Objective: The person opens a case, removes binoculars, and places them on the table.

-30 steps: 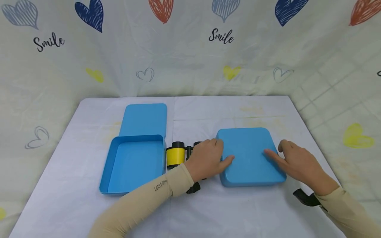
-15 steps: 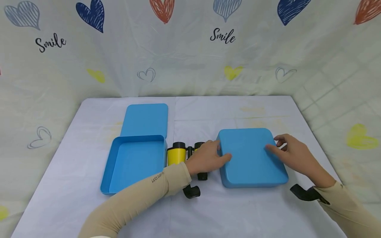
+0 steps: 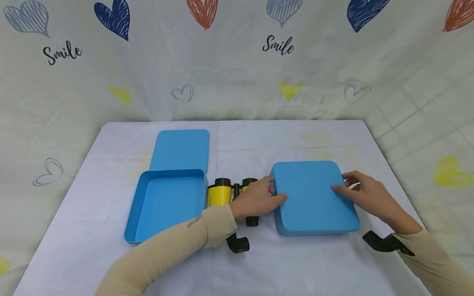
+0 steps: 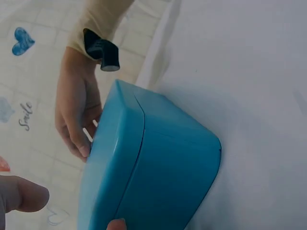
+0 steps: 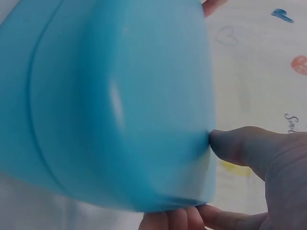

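A closed blue box [image 3: 311, 197] with rounded corners lies between my hands, its lid seam visible in the left wrist view. My left hand [image 3: 258, 198] is at its left side. One fingertip [image 4: 116, 224] touches the side wall, while the thumb [image 4: 29, 193] stands apart from the lid. On the opposite side my right hand [image 3: 370, 197] holds the box at its right edge, thumb [image 5: 228, 143] on the lid and fingers [image 5: 177, 219] along the side. Yellow and black binoculars [image 3: 219, 195] lie partly hidden under my left forearm.
Left of the binoculars stands an open blue box [image 3: 166, 205] with nothing in it. Its flat blue lid [image 3: 180, 150] lies just behind. A white cloth covers the table [image 3: 259, 267], and a curtain printed with hearts hangs behind.
My right fingers have come in against the box's right side. The left hand has drawn slightly left, its thumb less far over the lid. The box stays nearly where it was.
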A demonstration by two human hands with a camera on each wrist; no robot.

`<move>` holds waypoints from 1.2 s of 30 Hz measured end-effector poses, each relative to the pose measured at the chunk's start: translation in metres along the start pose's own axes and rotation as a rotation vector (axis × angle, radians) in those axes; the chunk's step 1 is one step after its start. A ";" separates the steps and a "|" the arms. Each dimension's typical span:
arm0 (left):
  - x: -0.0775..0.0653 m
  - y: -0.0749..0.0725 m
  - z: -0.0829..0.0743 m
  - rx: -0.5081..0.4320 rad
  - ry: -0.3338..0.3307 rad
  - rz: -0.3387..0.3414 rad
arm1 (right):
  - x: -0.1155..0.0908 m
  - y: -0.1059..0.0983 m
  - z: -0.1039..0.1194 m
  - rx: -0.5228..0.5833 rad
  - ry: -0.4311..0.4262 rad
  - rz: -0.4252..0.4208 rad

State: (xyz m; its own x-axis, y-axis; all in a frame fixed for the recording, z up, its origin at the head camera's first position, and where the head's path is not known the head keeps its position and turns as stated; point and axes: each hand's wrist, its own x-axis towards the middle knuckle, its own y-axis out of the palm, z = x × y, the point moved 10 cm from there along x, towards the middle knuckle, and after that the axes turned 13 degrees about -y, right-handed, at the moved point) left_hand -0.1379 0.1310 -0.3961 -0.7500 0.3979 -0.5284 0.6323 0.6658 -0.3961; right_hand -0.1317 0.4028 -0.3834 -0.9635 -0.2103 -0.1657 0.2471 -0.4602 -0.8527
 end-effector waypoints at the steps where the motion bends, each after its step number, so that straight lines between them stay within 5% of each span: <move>1: 0.000 0.000 0.002 -0.017 -0.019 0.005 | 0.000 0.000 0.000 0.009 0.002 0.001; 36: -0.003 0.008 0.002 -0.059 0.009 -0.040 | -0.001 0.013 -0.008 0.277 0.069 0.025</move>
State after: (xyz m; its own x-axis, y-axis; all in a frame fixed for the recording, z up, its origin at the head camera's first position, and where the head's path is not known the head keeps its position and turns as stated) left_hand -0.1301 0.1343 -0.3995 -0.7763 0.3760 -0.5060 0.5897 0.7169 -0.3719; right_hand -0.1285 0.4045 -0.3982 -0.9591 -0.1699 -0.2264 0.2806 -0.6760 -0.6814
